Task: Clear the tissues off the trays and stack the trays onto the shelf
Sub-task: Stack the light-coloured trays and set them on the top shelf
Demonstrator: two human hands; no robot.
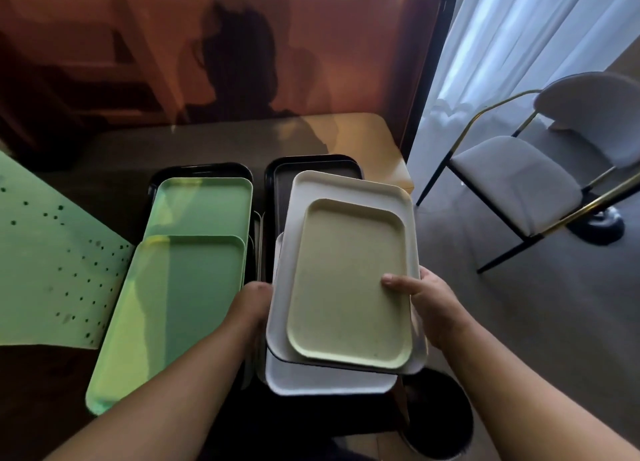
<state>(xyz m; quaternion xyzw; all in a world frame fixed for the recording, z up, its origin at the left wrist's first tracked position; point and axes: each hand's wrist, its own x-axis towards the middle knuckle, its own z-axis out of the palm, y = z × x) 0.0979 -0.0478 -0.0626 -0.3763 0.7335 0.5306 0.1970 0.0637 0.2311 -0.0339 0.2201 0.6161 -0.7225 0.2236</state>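
Worktop (363, 131): brown surface carrying two tray stacks side by side; no tissues visible on any tray.

Left stack: a black tray (204, 170) at the bottom, two green trays (194, 287) above it, the nearer one overhanging toward the person.

Right stack: a black tray (311, 166) at the far end, with a white tray (329, 382) lying on it at the near edge.

White upper tray (346, 186): held tilted above the right stack, skewed to the trays beneath. Judged stiff moulded plastic, light, smooth and likely slippery. It is best taken by the raised rims on its two long sides.

Pale yellow-green tray (349, 284): the smallest, nested loose inside the held white tray. It could slide if the pair tips further.

Left hand (254, 304): closed on the left long rim of the held pair, fingers hidden underneath.

Right hand (426, 304): closed on the right long rim, thumb pressed flat on the yellow-green tray's surface, pinning it.

Stage, as judged: clearing appears done, and the held pair is being stacked on the right pile.
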